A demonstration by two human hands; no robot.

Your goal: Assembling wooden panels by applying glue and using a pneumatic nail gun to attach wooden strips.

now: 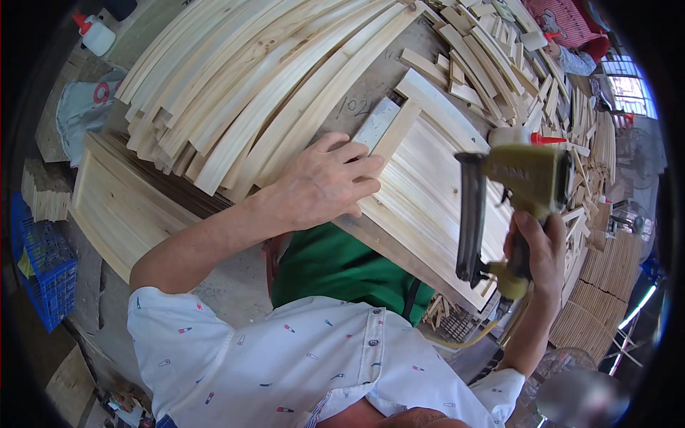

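My right hand (536, 250) is wrapped round the handle of an olive-green pneumatic nail gun (524, 175), held above the right side of a pale wooden panel (428, 182). A yellow hose (471, 341) runs below the gun. My left hand (335, 177) lies with fingers apart and bent on the panel's left edge, near a metal plate (377, 123). The panel has a frame strip along its left and far sides. Behind the gun, a white glue bottle with a red nozzle (510, 137) lies partly hidden.
Long wooden strips (271, 78) are stacked at the left of the bench. Loose short wood pieces (478, 57) pile up at the far right. Another wooden panel (128, 203) stands at left, near a blue crate (44, 260). At the far right, another person's sleeve (576, 62) shows.
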